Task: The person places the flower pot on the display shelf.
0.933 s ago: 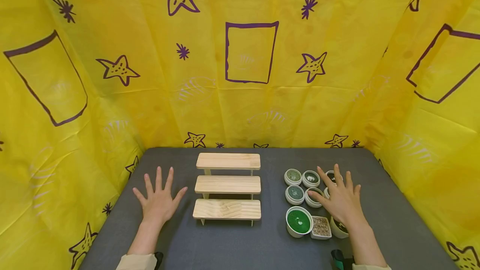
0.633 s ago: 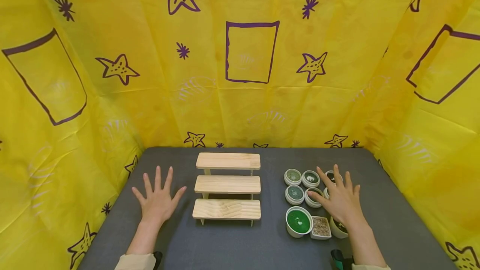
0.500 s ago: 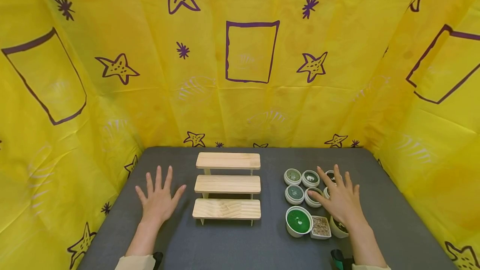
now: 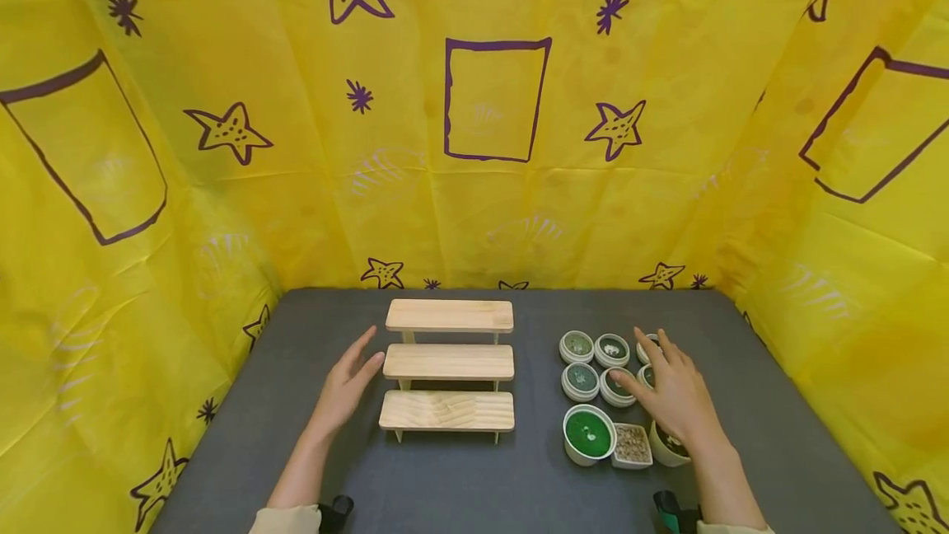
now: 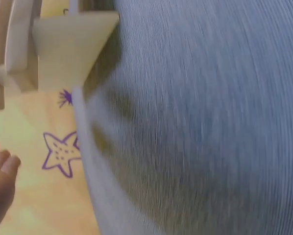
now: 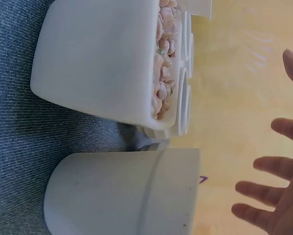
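Note:
A three-step wooden display stand stands left of centre on the dark grey table. My left hand is just left of it, thumb and fingers extended around nothing; whether it touches the stand's edge I cannot tell. In the left wrist view part of the stand shows close up. Over a group of small white pots hovers my right hand, its fingers spread and holding nothing. It hides some of the round pots. Nearest it are a square pot of pebbles and a taller round white cup.
Several low round tubs, such as one with a grey-green top, sit in rows at the right. A cup with a bright green top stands in front of them. Yellow printed cloth encloses the table's back and sides.
My left hand has moved right toward the stand and turned from palm-down with spread fingers to more sideways. The right hand has shifted only slightly, its fingers a little less spread.

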Available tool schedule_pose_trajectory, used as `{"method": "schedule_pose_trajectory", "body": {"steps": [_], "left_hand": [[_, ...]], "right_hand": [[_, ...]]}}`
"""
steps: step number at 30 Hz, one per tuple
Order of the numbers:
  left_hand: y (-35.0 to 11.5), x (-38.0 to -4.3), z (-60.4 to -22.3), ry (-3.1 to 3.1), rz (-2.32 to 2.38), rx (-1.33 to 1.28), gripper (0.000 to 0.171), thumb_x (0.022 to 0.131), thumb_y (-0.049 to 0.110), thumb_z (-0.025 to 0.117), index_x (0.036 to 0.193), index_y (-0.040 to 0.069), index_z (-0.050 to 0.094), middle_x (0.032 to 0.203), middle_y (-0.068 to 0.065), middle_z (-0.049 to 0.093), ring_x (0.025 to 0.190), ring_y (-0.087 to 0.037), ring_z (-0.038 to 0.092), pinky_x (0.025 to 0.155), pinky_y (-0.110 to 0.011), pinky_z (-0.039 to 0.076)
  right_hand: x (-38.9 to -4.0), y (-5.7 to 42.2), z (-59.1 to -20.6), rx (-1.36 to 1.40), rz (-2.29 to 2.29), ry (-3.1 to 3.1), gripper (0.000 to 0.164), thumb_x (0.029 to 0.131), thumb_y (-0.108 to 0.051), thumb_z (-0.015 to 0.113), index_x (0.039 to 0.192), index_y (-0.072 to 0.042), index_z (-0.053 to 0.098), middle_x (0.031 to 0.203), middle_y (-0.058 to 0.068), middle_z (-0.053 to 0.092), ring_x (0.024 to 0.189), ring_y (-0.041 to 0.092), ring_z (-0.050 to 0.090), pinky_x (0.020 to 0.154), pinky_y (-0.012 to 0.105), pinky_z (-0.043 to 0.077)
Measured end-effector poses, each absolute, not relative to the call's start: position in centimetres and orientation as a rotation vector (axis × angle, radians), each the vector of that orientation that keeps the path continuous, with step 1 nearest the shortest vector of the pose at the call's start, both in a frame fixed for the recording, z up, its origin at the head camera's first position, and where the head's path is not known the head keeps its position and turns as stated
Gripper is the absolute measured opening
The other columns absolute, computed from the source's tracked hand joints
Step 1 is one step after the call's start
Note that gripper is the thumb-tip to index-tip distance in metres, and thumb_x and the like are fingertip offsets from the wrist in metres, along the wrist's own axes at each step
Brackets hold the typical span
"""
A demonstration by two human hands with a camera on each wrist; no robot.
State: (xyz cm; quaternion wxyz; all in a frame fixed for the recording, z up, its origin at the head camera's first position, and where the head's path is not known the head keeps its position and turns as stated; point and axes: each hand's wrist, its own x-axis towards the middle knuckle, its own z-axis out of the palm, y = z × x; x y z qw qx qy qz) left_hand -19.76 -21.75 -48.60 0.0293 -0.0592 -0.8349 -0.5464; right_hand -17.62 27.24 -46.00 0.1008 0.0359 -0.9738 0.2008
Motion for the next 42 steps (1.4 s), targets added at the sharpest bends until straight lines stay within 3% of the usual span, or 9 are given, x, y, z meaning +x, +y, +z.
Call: {"method": "schedule_pose_trajectory", "body": {"steps": [4, 7, 14, 18, 21, 25, 30, 34, 42], "left_hand": [[-21.0, -19.8, -49.0, -2.494, -1.794, -0.194, 0.056, 0.101, 0.027, 0.056, 0.150, 0.007, 0.039, 0.158, -0.020, 0.036, 0.147, -0.042, 0.031, 0.117, -0.047, 0.033], [-20.8, -19.8, -49.3, -2.457, -1.829, -0.199, 0.056, 0.099, 0.022, 0.061, 0.148, 0.003, 0.042, 0.155, -0.021, 0.040, 0.145, -0.040, 0.035, 0.112, -0.035, 0.040], [-20.5, -19.7, -49.9, -2.384, -1.947, -0.212, 0.060, 0.095, 0.014, 0.066, 0.147, -0.002, 0.041, 0.154, -0.026, 0.039, 0.144, -0.040, 0.035, 0.097, -0.003, 0.041], [-20.5, -19.7, -50.1, -2.369, -1.981, -0.199, 0.060, 0.095, 0.013, 0.066, 0.147, -0.002, 0.042, 0.154, -0.028, 0.038, 0.144, -0.041, 0.035, 0.094, -0.003, 0.043], [-20.4, -19.7, -50.1, -2.367, -2.010, -0.189, 0.061, 0.094, 0.013, 0.066, 0.148, -0.002, 0.041, 0.154, -0.027, 0.038, 0.144, -0.039, 0.035, 0.094, -0.004, 0.044], [-20.3, -19.8, -50.3, -2.356, -2.040, -0.179, 0.061, 0.094, 0.011, 0.067, 0.148, -0.002, 0.041, 0.155, -0.026, 0.038, 0.144, -0.036, 0.036, 0.094, -0.005, 0.044], [-20.3, -19.9, -50.4, -2.354, -2.036, -0.170, 0.061, 0.093, 0.009, 0.067, 0.148, -0.002, 0.041, 0.155, -0.026, 0.038, 0.143, -0.036, 0.037, 0.093, -0.005, 0.045], [-20.4, -19.9, -50.4, -2.358, -2.031, -0.182, 0.062, 0.093, 0.011, 0.067, 0.148, -0.002, 0.040, 0.155, -0.025, 0.038, 0.143, -0.036, 0.037, 0.093, -0.005, 0.045], [-20.6, -20.0, -50.5, -2.353, -2.047, -0.225, 0.063, 0.094, 0.011, 0.067, 0.149, -0.002, 0.039, 0.156, -0.025, 0.036, 0.143, -0.035, 0.035, 0.094, -0.006, 0.046]], "right_hand": [[-17.5, 27.8, -46.3, 0.126, 0.684, -2.809, 0.077, 0.090, -0.052, 0.065, 0.147, -0.004, 0.044, 0.151, 0.032, 0.039, 0.128, 0.060, 0.041, 0.101, 0.073, 0.034], [-17.3, 28.4, -46.3, 0.117, 0.735, -2.762, 0.071, 0.090, -0.047, 0.068, 0.140, 0.000, 0.051, 0.146, 0.030, 0.047, 0.127, 0.055, 0.044, 0.102, 0.070, 0.036], [-16.3, 30.9, -46.4, -0.041, 0.871, -2.746, 0.067, 0.089, -0.046, 0.071, 0.138, -0.003, 0.055, 0.137, 0.028, 0.057, 0.126, 0.051, 0.050, 0.100, 0.066, 0.040], [-15.8, 32.4, -46.8, -0.114, 0.942, -2.785, 0.060, 0.090, -0.050, 0.068, 0.133, -0.009, 0.061, 0.131, 0.021, 0.065, 0.120, 0.041, 0.061, 0.097, 0.051, 0.049], [-15.2, 33.3, -47.2, -0.166, 1.055, -2.819, 0.054, 0.091, -0.050, 0.067, 0.129, -0.012, 0.065, 0.124, 0.013, 0.071, 0.103, 0.013, 0.070, 0.087, 0.026, 0.053], [-14.6, 34.1, -47.8, -0.177, 1.273, -2.798, 0.046, 0.092, -0.042, 0.068, 0.124, -0.009, 0.068, 0.110, -0.007, 0.076, 0.089, -0.015, 0.061, 0.076, 0.008, 0.046], [-14.3, 35.1, -49.0, 0.050, 1.483, -2.724, 0.035, 0.095, -0.018, 0.066, 0.121, 0.005, 0.066, 0.103, -0.017, 0.075, 0.091, -0.012, 0.064, 0.078, 0.007, 0.048], [-14.1, 36.0, -49.9, 0.277, 1.627, -2.722, 0.035, 0.094, -0.006, 0.062, 0.126, 0.010, 0.061, 0.113, -0.017, 0.073, 0.103, -0.012, 0.062, 0.083, 0.008, 0.047], [-14.0, 37.4, -51.5, 0.636, 2.032, -2.610, 0.052, 0.091, 0.006, 0.055, 0.139, 0.018, 0.039, 0.138, -0.014, 0.062, 0.126, -0.013, 0.049, 0.095, 0.008, 0.043]]}}
